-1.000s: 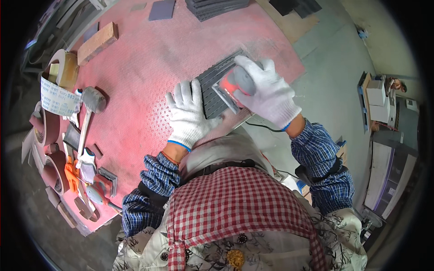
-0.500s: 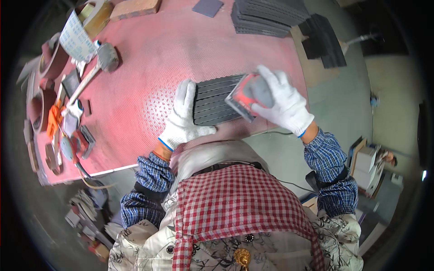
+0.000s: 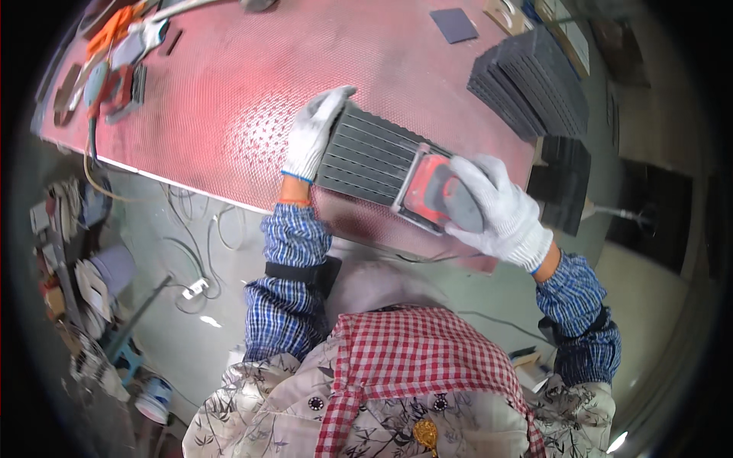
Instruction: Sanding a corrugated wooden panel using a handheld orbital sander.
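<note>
A dark grey grooved panel [image 3: 359, 156] with a scalloped far edge lies at a slant on the pink mesh-covered table. My left hand [image 3: 311, 137], in a white knit glove, grips the panel's left end, with its fingers along that edge and its thumb hidden. My right hand [image 3: 504, 217], gloved alike, is closed round the grey top of a red palm sander [image 3: 427, 187]. The sander's flat pad rests on the right part of the panel and covers it there.
Stacked dark grooved panels [image 3: 527, 84] stand at the table's far right, more dark pieces [image 3: 561, 183] beside them. A small dark square [image 3: 453, 25] lies at the back. Far left are a second corded sander [image 3: 114, 88] and an orange cloth [image 3: 114, 29]. Cables [image 3: 198, 267] trail on the floor.
My view has swung, so the table appears turned. The sander in my right hand sits flatter on the panel than before. My left hand still holds the panel's left end.
</note>
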`<state>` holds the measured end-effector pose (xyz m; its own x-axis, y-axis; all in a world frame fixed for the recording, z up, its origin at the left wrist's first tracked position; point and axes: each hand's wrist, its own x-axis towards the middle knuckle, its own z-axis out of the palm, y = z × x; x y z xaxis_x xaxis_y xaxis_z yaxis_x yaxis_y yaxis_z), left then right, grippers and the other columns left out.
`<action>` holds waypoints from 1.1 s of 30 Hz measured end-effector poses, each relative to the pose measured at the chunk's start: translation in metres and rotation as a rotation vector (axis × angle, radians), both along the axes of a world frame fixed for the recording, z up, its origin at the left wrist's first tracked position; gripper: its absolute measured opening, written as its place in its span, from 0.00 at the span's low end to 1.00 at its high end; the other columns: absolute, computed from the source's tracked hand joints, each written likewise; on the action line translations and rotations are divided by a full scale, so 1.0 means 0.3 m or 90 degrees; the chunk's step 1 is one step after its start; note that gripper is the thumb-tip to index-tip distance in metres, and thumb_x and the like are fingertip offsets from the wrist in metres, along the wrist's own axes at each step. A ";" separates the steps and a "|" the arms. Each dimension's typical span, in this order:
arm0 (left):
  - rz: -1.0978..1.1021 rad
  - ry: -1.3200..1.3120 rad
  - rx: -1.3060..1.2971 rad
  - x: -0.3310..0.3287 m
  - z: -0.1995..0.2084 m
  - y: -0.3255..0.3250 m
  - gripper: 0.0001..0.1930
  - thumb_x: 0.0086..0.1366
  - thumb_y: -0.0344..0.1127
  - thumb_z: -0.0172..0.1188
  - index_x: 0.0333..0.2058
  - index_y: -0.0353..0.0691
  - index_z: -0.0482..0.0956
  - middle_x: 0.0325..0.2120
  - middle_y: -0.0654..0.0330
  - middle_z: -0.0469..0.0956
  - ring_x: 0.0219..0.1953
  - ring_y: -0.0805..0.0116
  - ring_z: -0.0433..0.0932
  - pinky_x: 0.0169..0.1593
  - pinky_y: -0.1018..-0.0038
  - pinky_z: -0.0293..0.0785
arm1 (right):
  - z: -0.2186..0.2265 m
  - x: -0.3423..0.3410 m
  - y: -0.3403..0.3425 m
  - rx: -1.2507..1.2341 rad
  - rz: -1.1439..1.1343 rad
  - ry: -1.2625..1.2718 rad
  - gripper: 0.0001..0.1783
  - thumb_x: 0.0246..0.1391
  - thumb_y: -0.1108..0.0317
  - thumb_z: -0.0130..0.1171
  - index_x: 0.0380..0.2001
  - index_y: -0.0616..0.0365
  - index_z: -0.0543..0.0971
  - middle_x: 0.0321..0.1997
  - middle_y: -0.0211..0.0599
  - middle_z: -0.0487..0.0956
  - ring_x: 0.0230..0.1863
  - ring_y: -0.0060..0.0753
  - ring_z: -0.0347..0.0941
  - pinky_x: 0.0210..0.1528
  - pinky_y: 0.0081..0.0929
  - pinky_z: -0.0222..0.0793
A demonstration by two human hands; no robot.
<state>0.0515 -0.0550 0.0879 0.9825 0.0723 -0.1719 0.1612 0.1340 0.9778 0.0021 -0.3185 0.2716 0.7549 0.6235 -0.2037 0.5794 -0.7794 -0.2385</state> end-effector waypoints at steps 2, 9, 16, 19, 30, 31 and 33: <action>0.009 0.058 -0.099 0.022 -0.070 0.019 0.23 0.74 0.52 0.56 0.47 0.37 0.86 0.41 0.60 0.84 0.42 0.71 0.81 0.51 0.76 0.77 | 0.008 -0.001 0.024 -0.017 0.003 0.013 0.45 0.42 0.57 0.76 0.67 0.43 0.70 0.57 0.44 0.71 0.47 0.49 0.81 0.43 0.39 0.81; -0.050 0.155 -0.137 0.044 -0.085 -0.004 0.26 0.72 0.56 0.58 0.41 0.34 0.86 0.32 0.59 0.85 0.34 0.72 0.82 0.42 0.75 0.78 | 0.024 0.030 0.197 0.004 0.156 0.017 0.43 0.43 0.58 0.75 0.65 0.45 0.72 0.54 0.44 0.73 0.46 0.49 0.81 0.40 0.37 0.82; -0.035 0.187 -0.132 0.042 -0.042 0.003 0.26 0.68 0.58 0.63 0.37 0.34 0.86 0.29 0.61 0.85 0.30 0.73 0.82 0.39 0.76 0.78 | 0.003 0.054 0.325 0.034 0.253 0.025 0.42 0.42 0.60 0.73 0.64 0.44 0.72 0.50 0.43 0.72 0.41 0.45 0.79 0.36 0.36 0.82; -0.023 0.192 -0.102 0.044 -0.071 0.001 0.26 0.67 0.58 0.64 0.37 0.35 0.85 0.29 0.61 0.84 0.30 0.74 0.82 0.38 0.76 0.78 | 0.006 0.051 0.315 0.025 0.261 0.026 0.41 0.42 0.60 0.73 0.64 0.45 0.72 0.51 0.44 0.73 0.42 0.45 0.80 0.37 0.36 0.82; -0.023 0.160 -0.043 0.055 -0.119 -0.015 0.30 0.65 0.62 0.64 0.40 0.34 0.86 0.32 0.59 0.85 0.34 0.72 0.83 0.44 0.75 0.79 | 0.054 0.040 0.337 -0.033 0.271 0.102 0.39 0.45 0.62 0.73 0.63 0.49 0.73 0.51 0.47 0.73 0.45 0.48 0.79 0.42 0.37 0.81; -0.026 0.158 -0.021 0.055 -0.113 -0.014 0.31 0.65 0.63 0.64 0.43 0.34 0.86 0.33 0.58 0.86 0.36 0.71 0.84 0.45 0.75 0.79 | 0.043 0.053 0.355 -0.034 0.272 0.104 0.39 0.45 0.62 0.73 0.63 0.49 0.73 0.51 0.47 0.73 0.45 0.48 0.79 0.42 0.37 0.81; -0.025 0.156 0.000 0.054 -0.101 -0.006 0.33 0.65 0.64 0.63 0.45 0.34 0.86 0.34 0.57 0.86 0.37 0.69 0.85 0.47 0.74 0.79 | 0.031 0.070 0.388 0.012 0.308 0.085 0.41 0.43 0.62 0.75 0.64 0.50 0.72 0.50 0.47 0.73 0.45 0.47 0.78 0.42 0.36 0.80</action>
<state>0.0676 -0.0568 0.0577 0.9135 0.0344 -0.4053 0.3987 0.1223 0.9089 0.0232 -0.2022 0.2809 0.3460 0.9003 -0.2641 0.8368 -0.4235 -0.3470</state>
